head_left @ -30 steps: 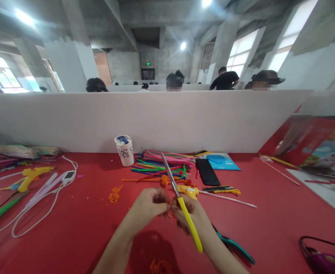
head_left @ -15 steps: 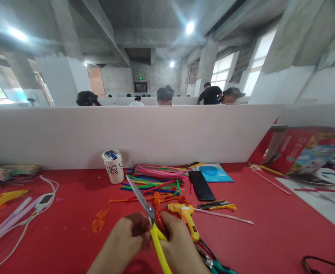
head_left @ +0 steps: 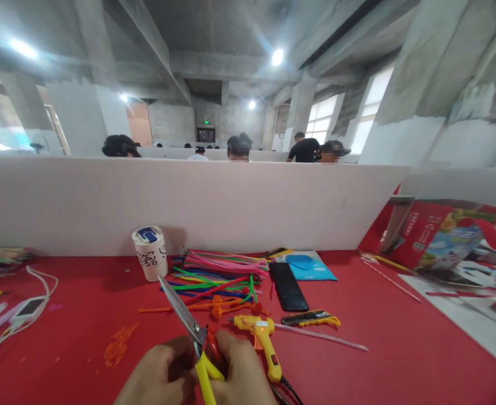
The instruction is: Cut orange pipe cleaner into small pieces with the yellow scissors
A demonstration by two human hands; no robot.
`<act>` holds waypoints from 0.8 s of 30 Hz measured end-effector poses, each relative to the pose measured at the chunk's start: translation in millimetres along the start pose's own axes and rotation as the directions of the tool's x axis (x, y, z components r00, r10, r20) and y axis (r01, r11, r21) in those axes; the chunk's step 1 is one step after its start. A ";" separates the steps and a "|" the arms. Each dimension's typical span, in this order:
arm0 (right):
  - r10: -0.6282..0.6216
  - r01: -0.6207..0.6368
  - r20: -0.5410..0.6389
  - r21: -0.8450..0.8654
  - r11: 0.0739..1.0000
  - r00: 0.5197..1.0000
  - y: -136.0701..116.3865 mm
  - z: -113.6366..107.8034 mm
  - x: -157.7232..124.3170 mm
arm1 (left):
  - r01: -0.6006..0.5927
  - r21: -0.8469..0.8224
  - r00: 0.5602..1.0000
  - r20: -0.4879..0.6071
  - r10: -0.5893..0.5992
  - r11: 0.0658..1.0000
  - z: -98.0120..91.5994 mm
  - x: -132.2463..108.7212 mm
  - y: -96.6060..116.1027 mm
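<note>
My right hand (head_left: 245, 365) is closed around a pair of scissors (head_left: 179, 305) with yellow handles. Their blades point up and left, nearly together, and a red part shows beside the pivot by my thumb. Close by on the left, my left hand (head_left: 157, 368) has its fingers curled in; whatever they pinch is hidden. Orange fuzzy scraps (head_left: 119, 344) lie left of my hands. Beyond the blades is a pile of coloured pipe cleaners (head_left: 226, 265), with an orange pipe cleaner (head_left: 163, 309) in front. A yellow glue gun (head_left: 266, 340) lies right of my right hand.
A white lidded cup (head_left: 150, 256) stands by the white partition (head_left: 231, 208). Right of the pile are a black phone (head_left: 289, 286), a blue packet (head_left: 315, 268) and a utility knife (head_left: 311, 319). A red bag (head_left: 429, 233) stands far right; a white cable (head_left: 49, 281) lies left.
My view has turned slightly, so the table items and both hands appear further left and lower. The scissors stay in my right hand, and the left hand remains curled beside them.
</note>
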State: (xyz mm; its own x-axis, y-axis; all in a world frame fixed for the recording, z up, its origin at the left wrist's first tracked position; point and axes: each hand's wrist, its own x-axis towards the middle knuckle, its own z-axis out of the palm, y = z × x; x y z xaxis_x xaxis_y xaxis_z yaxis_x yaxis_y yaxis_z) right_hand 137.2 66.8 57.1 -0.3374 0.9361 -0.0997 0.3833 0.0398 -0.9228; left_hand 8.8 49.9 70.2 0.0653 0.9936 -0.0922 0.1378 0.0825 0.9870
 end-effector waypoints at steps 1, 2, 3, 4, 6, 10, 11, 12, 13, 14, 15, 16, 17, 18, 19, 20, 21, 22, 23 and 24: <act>-0.002 0.002 0.002 0.004 1.000 1.000 -0.8 0.9 -0.2 | 0.016 0.015 0.999 0.034 -0.016 1.000 -0.8 -0.5 1.8; -0.005 0.005 0.000 0.003 1.000 1.000 -2.0 1.8 -1.0 | 0.029 0.022 0.997 0.067 -0.030 0.999 -1.9 -1.1 4.1; -0.010 0.010 -0.008 0.000 1.000 1.000 -3.6 2.6 -2.3 | 0.038 0.027 0.994 0.097 -0.041 0.999 -3.3 -1.8 6.8; -0.017 0.017 -0.019 -0.004 1.000 1.000 -5.5 3.1 -4.0 | 0.040 0.036 0.992 0.116 -0.044 0.999 -4.7 -2.5 9.6; -0.032 0.032 -0.031 -0.012 0.999 0.999 -9.4 3.3 -7.7 | 0.037 0.052 0.989 0.142 -0.045 0.998 -7.2 -3.8 14.5; -0.043 0.042 -0.035 -0.032 0.999 0.998 -14.1 2.4 -12.1 | 0.041 0.050 0.980 0.191 -0.049 0.998 -10.7 -3.0 15.1; -0.042 0.041 -0.041 -0.035 0.999 0.998 -14.2 2.4 -12.0 | 0.041 0.040 0.978 0.203 -0.049 0.998 -11.2 -1.8 13.1; -0.041 0.039 -0.049 -0.035 0.999 0.998 -13.8 2.6 -11.6 | 0.049 0.032 0.976 0.210 -0.054 0.998 -11.6 -0.2 10.4; -0.041 0.039 -0.054 -0.030 0.999 0.998 -12.9 2.8 -11.1 | 0.061 0.022 0.975 0.211 -0.064 0.998 -11.6 1.4 7.2; -0.043 0.042 -0.057 -0.020 0.999 0.997 -11.8 3.0 -10.6 | 0.075 0.013 0.975 0.207 -0.076 0.997 -11.4 2.9 4.0; -0.049 0.048 -0.061 -0.006 0.999 0.997 -10.6 3.0 -10.3 | 0.092 0.005 0.977 0.194 -0.091 0.996 -10.8 3.9 1.2; -0.059 0.059 -0.067 0.009 0.998 0.996 -9.6 2.8 -10.5 | 0.096 -0.007 0.980 0.177 -0.094 0.995 -10.0 4.4 -1.0; -0.071 0.073 -0.074 0.021 0.997 0.995 -9.0 2.1 -11.0 | 0.089 -0.015 0.984 0.157 -0.086 0.996 -9.0 4.1 -2.1; -0.085 0.088 -0.083 0.030 0.996 0.993 -9.2 1.2 -12.1 | 0.076 -0.019 0.987 0.142 -0.073 0.997 -7.8 3.0 -1.9; -0.097 0.101 -0.090 0.036 0.994 0.991 -10.0 -0.1 -13.4 | 0.060 -0.023 0.990 0.133 -0.057 0.998 -6.6 1.2 -0.4; -0.107 0.111 -0.096 0.038 0.993 0.990 -11.7 -1.6 -15.1 | 0.044 -0.026 0.991 0.131 -0.040 0.999 -5.3 -1.3 2.4; -0.116 0.121 -0.100 0.039 0.992 0.988 -13.9 -3.1 -16.8 | 0.027 -0.032 0.991 0.129 -0.023 0.999 -4.2 -4.1 6.2; -0.126 0.131 -0.108 0.038 0.991 0.986 -16.5 -4.7 -18.6 | 0.011 -0.036 0.991 0.133 -0.006 0.999 -3.1 -7.1 10.4; -0.136 0.141 -0.115 0.033 0.989 0.984 -19.2 -6.1 -20.3 | -0.009 -0.040 0.991 0.133 0.015 0.999 -2.1 -10.1 14.5; -0.150 0.155 -0.126 0.027 0.988 0.981 -21.5 -7.3 -21.9 | -0.026 -0.048 0.990 0.135 0.032 0.999 -1.3 -13.0 18.0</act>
State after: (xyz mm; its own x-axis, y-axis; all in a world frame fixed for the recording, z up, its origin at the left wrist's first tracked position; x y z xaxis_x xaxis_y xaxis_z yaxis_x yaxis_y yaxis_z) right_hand 142.7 48.0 81.9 -0.2799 0.9560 0.0878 0.3028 0.1747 -0.9369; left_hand 9.2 38.6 89.3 0.2026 0.9762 -0.0770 0.0886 0.0601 0.9943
